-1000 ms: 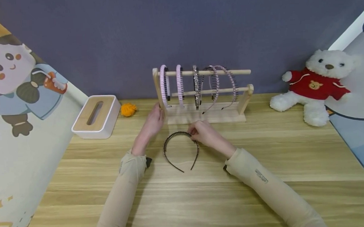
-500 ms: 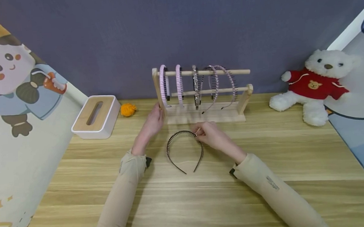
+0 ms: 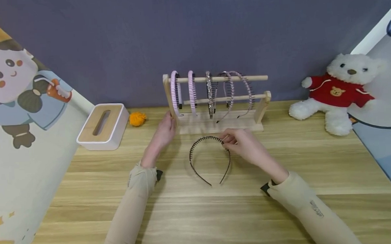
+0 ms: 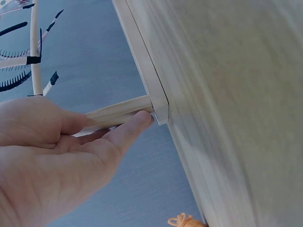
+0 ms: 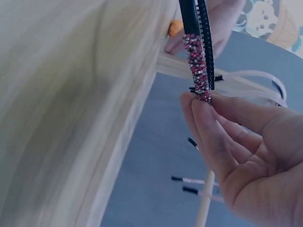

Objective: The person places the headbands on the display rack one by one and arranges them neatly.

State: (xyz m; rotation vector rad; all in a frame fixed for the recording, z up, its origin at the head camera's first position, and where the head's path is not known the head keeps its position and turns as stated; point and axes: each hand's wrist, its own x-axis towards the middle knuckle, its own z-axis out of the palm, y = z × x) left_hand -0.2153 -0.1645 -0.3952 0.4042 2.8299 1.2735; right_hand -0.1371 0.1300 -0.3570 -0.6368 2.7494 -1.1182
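A dark toothed headband [image 3: 191, 159] with red and silver beading [image 5: 197, 61] is pinched at its upper right by my right hand [image 3: 245, 145], thumb against fingertips. It shows in front of the wooden headband rack [image 3: 222, 126], its two ends toward me. My left hand [image 3: 165, 130] grips the rack's left upright [image 4: 120, 111] low down, close to the base. On the rack hang two pale pink padded headbands [image 3: 174, 93], a silver glitter headband [image 3: 210, 94] and two thin pink wrapped headbands [image 3: 232, 93] to their right.
Left of the rack lie an orange pompom [image 3: 138, 119] and a white tissue box [image 3: 103, 126] with a wooden lid. A white teddy bear [image 3: 340, 94] in a red top sits at the right. A dark blue wall [image 3: 211, 34] rises behind the wooden table [image 3: 199, 220].
My right hand has moved to the right, carrying the dark headband with it. The left hand has stayed at the rack's upright.
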